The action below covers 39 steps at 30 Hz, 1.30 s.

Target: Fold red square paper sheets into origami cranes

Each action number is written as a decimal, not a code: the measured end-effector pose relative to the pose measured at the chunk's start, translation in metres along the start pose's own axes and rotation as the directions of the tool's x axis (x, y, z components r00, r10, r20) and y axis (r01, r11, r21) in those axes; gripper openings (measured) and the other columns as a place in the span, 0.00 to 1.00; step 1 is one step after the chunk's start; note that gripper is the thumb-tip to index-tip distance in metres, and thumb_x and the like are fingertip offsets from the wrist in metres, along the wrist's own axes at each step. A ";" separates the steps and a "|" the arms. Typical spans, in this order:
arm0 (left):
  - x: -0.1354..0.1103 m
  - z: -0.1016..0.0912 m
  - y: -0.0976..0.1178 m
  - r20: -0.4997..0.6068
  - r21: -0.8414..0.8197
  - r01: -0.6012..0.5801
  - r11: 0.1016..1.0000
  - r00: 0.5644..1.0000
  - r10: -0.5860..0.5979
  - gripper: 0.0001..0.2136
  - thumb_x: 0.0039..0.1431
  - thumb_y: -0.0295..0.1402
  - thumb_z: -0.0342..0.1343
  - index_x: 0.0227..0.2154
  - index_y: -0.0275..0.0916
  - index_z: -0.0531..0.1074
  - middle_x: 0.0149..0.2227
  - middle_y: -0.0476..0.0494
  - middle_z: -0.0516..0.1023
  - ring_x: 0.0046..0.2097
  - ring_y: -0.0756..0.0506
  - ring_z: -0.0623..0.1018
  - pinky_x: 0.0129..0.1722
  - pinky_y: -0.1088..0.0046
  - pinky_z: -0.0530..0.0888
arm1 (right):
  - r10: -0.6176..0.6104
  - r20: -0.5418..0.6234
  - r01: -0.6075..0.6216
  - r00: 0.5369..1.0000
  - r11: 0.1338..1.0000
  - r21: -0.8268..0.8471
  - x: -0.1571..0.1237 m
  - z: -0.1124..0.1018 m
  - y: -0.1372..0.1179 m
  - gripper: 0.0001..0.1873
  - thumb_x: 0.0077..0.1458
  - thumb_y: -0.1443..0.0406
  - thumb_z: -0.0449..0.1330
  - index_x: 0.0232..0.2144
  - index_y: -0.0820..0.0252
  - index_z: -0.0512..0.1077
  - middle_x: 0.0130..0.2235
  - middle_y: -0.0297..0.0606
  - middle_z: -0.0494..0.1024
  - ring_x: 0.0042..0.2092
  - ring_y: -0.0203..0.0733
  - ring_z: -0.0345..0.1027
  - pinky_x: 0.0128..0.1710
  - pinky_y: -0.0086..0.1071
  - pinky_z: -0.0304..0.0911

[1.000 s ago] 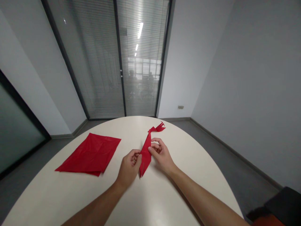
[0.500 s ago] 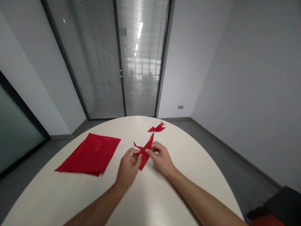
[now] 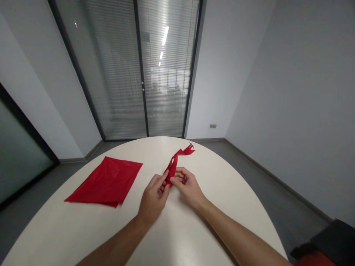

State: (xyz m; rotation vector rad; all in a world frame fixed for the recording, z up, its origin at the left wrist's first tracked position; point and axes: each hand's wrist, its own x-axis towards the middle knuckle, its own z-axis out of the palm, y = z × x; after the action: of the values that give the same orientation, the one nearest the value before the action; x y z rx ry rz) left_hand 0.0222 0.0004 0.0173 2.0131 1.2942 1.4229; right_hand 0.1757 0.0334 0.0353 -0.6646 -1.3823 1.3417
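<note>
Both of my hands meet at the middle of the round white table [image 3: 194, 229]. My left hand [image 3: 153, 197] and my right hand [image 3: 186, 184] pinch a narrow folded piece of red paper [image 3: 171, 169] between thumbs and fingertips. The piece stands up from my fingers and points away from me. Just beyond its tip lies a small finished red paper figure [image 3: 188, 150] on the table. The lower end of the held piece is hidden by my fingers.
A stack of flat red paper sheets [image 3: 108, 180] lies on the table's left half. Glass doors with blinds [image 3: 144, 74] stand behind the table. A dark object with an orange part [image 3: 321, 251] sits at the lower right, off the table.
The held red piece was wider and stuck out below my hands; now it is folded narrower and raised, its tip reaching toward the small figure. My hands have closed together.
</note>
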 end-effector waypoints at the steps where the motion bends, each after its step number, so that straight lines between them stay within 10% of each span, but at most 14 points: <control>1: 0.000 0.000 0.000 0.007 0.000 -0.005 1.000 1.000 0.005 0.20 0.65 0.30 0.50 0.59 0.43 0.68 0.37 0.47 0.72 0.36 0.48 0.74 0.35 0.73 0.75 | 0.008 0.003 -0.008 1.000 1.000 0.014 0.000 0.001 0.000 0.20 0.49 0.58 0.72 0.41 0.57 0.72 0.37 0.36 0.81 0.36 0.39 0.76 0.41 0.33 0.70; 21: -0.002 0.003 0.004 0.062 -0.369 0.231 0.900 0.972 -0.225 0.22 0.65 0.37 0.53 0.60 0.38 0.63 0.43 0.42 0.76 0.40 0.47 0.78 0.36 0.72 0.77 | 0.025 0.099 -0.020 0.995 0.999 -0.051 0.000 -0.006 -0.001 0.18 0.54 0.54 0.68 0.43 0.58 0.79 0.39 0.40 0.82 0.39 0.43 0.74 0.40 0.37 0.70; 28: 0.004 0.000 0.006 -0.055 -0.326 0.218 0.920 0.967 -0.249 0.11 0.63 0.37 0.52 0.44 0.37 0.71 0.45 0.39 0.76 0.44 0.44 0.77 0.38 0.71 0.76 | 0.013 0.083 -0.008 0.996 0.999 -0.051 0.001 -0.006 0.001 0.16 0.55 0.52 0.66 0.39 0.56 0.80 0.37 0.37 0.82 0.40 0.43 0.75 0.48 0.40 0.68; 39: 0.001 0.003 0.002 -0.001 -0.388 0.276 0.879 0.954 -0.300 0.15 0.61 0.37 0.57 0.49 0.38 0.67 0.48 0.37 0.77 0.47 0.43 0.79 0.42 0.69 0.77 | 0.116 0.010 -0.116 0.993 0.992 0.041 0.003 -0.008 0.000 0.23 0.43 0.51 0.74 0.30 0.57 0.70 0.29 0.30 0.77 0.29 0.35 0.68 0.33 0.30 0.63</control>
State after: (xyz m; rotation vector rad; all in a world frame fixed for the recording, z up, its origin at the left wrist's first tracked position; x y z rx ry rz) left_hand 0.0257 0.0001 0.0183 1.4640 1.1692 1.4658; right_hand 0.1818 0.0387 0.0343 -0.7215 -1.3352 1.4629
